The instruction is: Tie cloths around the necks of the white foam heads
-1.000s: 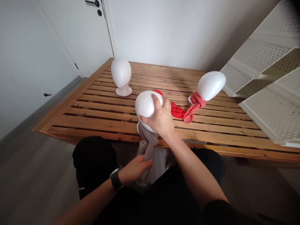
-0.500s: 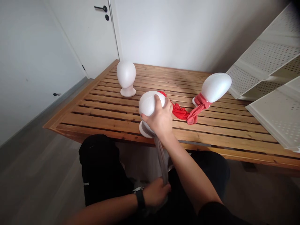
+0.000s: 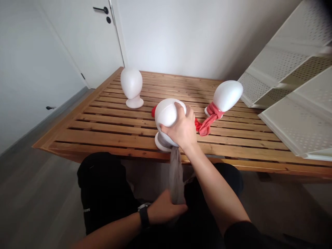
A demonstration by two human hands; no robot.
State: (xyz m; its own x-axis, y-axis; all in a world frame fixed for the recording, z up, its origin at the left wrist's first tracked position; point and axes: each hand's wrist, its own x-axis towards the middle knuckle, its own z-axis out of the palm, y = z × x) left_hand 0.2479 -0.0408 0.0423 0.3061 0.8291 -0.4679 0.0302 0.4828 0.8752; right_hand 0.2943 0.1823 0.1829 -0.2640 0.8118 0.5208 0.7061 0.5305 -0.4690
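A person's right hand [image 3: 183, 129], fingers spread and palm pressed to the dome, grips a smooth white foam mannequin head [image 3: 168, 116], tilted on its round foam base [image 3: 161, 143] near the front edge of a slatted honey-toned wooden table [image 3: 77, 135]. A sheer grey fabric strip [image 3: 176, 176] falls from the neck past the table edge into the closed left hand [image 3: 166, 207], curled around its lower end, a black wristwatch [image 3: 144, 216] on that wrist. The strip looks drawn fairly straight, a steady pull below set against a firm brace above. Just beyond, a crumpled red fabric [image 3: 204, 127] runs to a second white foam head [image 3: 228, 96], tied at the neck and lying tilted on its side. A third white foam head [image 3: 131, 83] stands upright farther back, while white perforated shelving [image 3: 293, 69] leans in at right.
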